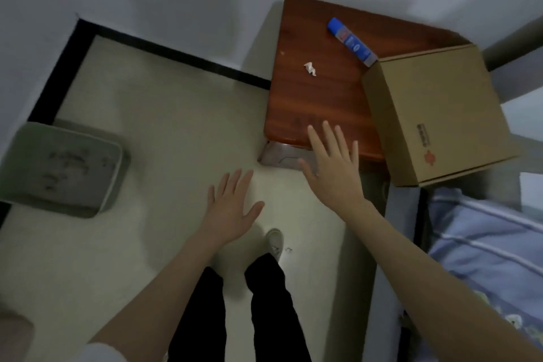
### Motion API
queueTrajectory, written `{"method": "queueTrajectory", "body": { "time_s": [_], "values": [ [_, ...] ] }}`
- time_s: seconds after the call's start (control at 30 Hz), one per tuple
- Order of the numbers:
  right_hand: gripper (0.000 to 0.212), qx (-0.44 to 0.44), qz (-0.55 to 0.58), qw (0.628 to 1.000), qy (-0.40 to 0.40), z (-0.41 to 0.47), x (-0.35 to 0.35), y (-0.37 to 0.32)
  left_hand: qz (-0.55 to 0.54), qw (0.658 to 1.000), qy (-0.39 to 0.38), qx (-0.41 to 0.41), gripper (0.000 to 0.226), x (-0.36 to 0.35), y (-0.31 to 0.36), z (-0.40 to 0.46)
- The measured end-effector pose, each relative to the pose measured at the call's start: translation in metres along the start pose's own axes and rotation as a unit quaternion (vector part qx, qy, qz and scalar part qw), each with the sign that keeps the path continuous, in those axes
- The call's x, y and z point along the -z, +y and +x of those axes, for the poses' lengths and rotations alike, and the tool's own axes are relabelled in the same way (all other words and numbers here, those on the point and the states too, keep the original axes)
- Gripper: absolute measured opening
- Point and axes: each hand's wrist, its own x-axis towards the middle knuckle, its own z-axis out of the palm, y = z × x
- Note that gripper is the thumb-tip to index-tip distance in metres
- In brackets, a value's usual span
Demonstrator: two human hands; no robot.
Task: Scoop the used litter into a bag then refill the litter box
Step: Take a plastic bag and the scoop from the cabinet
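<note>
A grey-green litter box [63, 167] sits on the pale floor at the left, by the wall; its litter shows dark clumps. My left hand [232, 206] hovers over the floor in the middle with fingers spread, holding nothing. Farther right, my right hand [332, 167] is stretched out flat at the near edge of a reddish wooden table [317, 97], also holding nothing. No scoop or bag shows in view.
On the table lie a blue tube-shaped can [351, 41], a crumpled white scrap [310, 68] and an open cardboard box [440, 114] overhanging the right corner. A bed with blue striped bedding [484, 244] fills the right. My legs and a white shoe [274, 241] are below.
</note>
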Motion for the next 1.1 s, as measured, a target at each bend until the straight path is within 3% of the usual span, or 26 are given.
{"method": "queueTrajectory", "body": {
  "time_s": [0.13,0.33,0.5,0.67,1.0,1.1],
  "values": [
    [0.066,0.017,-0.03,0.999,0.031,0.045,-0.047,0.021,-0.076,0.997,-0.006,0.018,0.105,-0.038,-0.008,0.053],
    [0.066,0.046,-0.11,0.972,0.204,0.056,-0.094,0.038,-0.261,0.964,-0.034,0.047,0.101,-0.087,-0.014,0.133],
    [0.069,0.055,-0.128,0.966,0.218,0.058,-0.097,0.039,-0.383,0.92,-0.024,0.073,0.096,-0.111,-0.011,0.171],
    [0.071,0.058,-0.129,0.964,0.227,0.06,-0.099,0.04,-0.426,0.904,-0.008,0.01,0.095,-0.124,-0.01,0.19],
    [0.069,0.06,-0.118,0.956,0.261,0.062,-0.105,0.041,-0.492,0.871,-0.007,0.004,0.095,-0.137,-0.012,0.189],
    [0.068,0.059,-0.112,0.957,0.263,0.061,-0.106,0.04,-0.466,0.884,0.03,0.006,0.086,-0.125,-0.017,0.19]
  ]
}}
